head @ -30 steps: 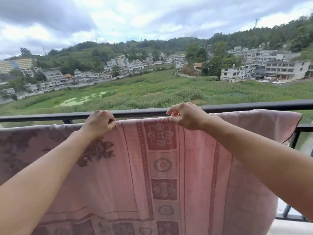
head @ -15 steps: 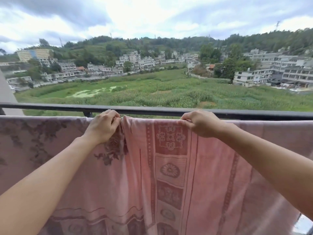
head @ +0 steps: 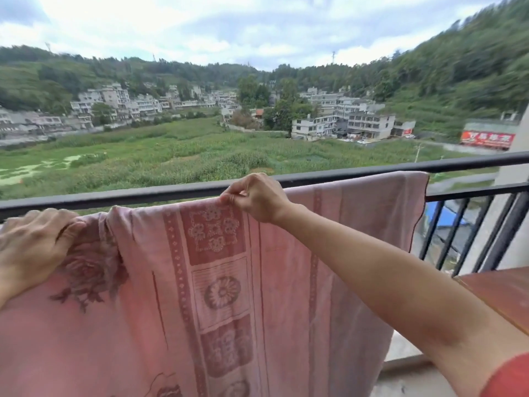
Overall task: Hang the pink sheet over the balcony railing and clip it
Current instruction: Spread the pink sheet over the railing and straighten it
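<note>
The pink sheet (head: pixel 286 282), patterned with darker floral squares and a rose print, hangs down on my side of the black balcony railing (head: pixel 171 191). Its top edge runs just below the top rail and ends at a corner on the right. My left hand (head: pixel 34 242) grips a bunched fold of the sheet's top edge at the far left. My right hand (head: pixel 254 196) pinches the top edge between thumb and fingers near the middle. No clip is visible.
Vertical black railing bars (head: pixel 469 233) stand at the right, beyond the sheet's end. A reddish-brown tabletop (head: pixel 501 293) juts in at the lower right. Past the railing lie green fields, buildings and wooded hills far below.
My view has swung right, so my left hand now sits at the frame's left edge. The fabric by my left hand is more bunched. Both hands keep hold of the top edge.
</note>
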`<state>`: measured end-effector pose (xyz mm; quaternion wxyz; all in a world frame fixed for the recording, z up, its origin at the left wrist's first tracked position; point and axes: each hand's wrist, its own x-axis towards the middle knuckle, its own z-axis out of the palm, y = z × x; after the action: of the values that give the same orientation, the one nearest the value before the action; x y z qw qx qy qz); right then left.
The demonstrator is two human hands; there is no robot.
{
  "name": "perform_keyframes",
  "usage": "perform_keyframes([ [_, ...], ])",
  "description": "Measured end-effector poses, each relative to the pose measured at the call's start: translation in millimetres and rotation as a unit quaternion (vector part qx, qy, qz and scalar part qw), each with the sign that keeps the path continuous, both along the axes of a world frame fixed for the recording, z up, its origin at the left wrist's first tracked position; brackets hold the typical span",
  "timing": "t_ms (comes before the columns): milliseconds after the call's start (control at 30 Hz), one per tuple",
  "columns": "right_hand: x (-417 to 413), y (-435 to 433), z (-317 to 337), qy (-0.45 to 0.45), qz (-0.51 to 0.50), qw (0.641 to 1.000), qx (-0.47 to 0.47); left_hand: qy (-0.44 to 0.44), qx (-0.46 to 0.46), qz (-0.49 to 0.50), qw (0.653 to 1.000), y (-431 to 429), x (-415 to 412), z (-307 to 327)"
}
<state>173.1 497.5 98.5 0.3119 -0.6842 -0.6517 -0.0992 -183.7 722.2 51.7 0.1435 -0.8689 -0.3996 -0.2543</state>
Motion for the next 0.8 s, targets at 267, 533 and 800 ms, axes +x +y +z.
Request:
perform_keyframes([
  [267, -6.6, -13.6, 9.5, -0.021, -0.195, 0.980, -0.016, -0.039, -0.007, -0.068, 0.997, -11.7, -38.6, 19.6],
  [533, -85.5, 24.2, 22.3, -0.004, -0.083, 0.990, -0.118, -0.065, -0.005, -0.095, 0.993, -13.8, -78.2, 18.9],
  [800, -201.2, 114.6, 27.5, -0.047, 0.102, 0.991, -0.078, -0.132, -0.061, 0.070, 0.987, 46.3, -196.7, 28.6],
])
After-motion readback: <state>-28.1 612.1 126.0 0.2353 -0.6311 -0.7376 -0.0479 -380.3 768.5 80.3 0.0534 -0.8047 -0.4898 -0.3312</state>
